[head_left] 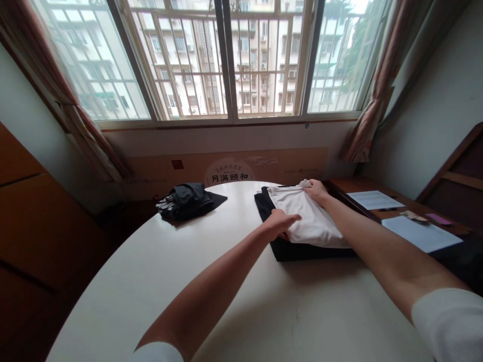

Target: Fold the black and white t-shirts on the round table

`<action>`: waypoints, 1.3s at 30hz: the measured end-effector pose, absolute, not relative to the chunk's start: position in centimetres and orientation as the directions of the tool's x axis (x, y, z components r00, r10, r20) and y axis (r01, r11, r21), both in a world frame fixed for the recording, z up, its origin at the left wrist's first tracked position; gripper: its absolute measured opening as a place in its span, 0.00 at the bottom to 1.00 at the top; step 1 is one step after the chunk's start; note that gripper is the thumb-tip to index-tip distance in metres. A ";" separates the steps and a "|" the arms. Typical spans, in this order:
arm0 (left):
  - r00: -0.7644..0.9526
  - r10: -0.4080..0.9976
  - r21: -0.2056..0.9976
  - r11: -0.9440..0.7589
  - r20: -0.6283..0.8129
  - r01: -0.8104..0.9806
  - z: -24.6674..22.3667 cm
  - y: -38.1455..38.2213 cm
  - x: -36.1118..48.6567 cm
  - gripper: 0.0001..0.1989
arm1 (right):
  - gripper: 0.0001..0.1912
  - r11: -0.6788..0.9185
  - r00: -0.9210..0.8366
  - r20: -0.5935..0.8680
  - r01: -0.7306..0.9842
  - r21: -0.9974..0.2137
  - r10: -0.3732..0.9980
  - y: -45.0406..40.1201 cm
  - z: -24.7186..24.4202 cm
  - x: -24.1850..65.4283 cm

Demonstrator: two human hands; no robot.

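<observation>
A folded white cloth lies on top of folded black cloth at the right of the white round table. My right hand pinches the white cloth at its far edge, where the fabric bunches up. At the near left edge of the white cloth is my left hand, its thumb lying over the top and its other fingers tucked beneath the edge. A crumpled dark garment rests apart from the pile, at the far left of the table.
To the right stands a brown wooden desk with papers, a pen and a pink slip. A cardboard panel leans below the barred window, behind the table. Curtains hang on both sides.
</observation>
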State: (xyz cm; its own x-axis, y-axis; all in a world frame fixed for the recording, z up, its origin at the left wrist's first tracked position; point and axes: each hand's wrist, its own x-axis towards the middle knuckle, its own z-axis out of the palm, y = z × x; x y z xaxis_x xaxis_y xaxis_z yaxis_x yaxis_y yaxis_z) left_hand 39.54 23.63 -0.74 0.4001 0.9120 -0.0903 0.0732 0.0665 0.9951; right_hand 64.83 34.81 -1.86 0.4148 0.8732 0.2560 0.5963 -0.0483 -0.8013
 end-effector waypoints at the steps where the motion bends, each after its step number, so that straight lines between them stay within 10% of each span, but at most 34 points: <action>1: 0.426 0.893 0.987 0.100 -0.144 0.125 -0.7 22.3 39.4 0.43 | 0.07 -0.053 0.409 0.265 0.620 -0.782 0.873 34.8 -1.8 64.7; 10: 0.378 0.910 0.872 -0.041 -0.170 0.489 0.6 15.9 37.3 0.45 | 0.23 -0.235 0.456 0.267 0.778 -0.583 0.849 33.6 0.5 62.5; 15: 0.472 0.838 0.375 -0.545 0.274 0.750 0.3 13.0 37.3 0.32 | 0.32 -0.201 0.300 0.324 0.931 -0.305 0.897 30.2 0.8 57.1; 19: 0.729 0.603 0.132 -0.792 0.323 0.596 -1.2 11.7 37.5 0.31 | 0.40 -0.109 0.132 0.098 0.971 -0.213 0.986 26.8 -1.0 53.6; 34: 0.809 0.515 0.407 -0.828 0.284 0.385 -2.3 17.2 35.7 0.25 | 0.40 -0.070 0.082 0.067 0.983 -0.167 0.994 23.5 -3.9 56.9; 39: 0.328 0.840 0.592 -0.538 0.432 0.600 1.0 23.3 28.4 0.15 | 0.39 -0.065 0.082 0.100 0.985 -0.160 0.992 23.4 -3.9 56.5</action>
State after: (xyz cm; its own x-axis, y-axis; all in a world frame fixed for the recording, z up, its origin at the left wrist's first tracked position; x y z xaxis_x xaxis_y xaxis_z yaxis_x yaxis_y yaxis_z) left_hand 28.45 23.26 1.03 0.3280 0.8403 0.4317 0.5997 -0.5383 0.5921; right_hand 56.46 23.38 -3.93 0.0819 0.9916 0.1002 0.9850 -0.0652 -0.1597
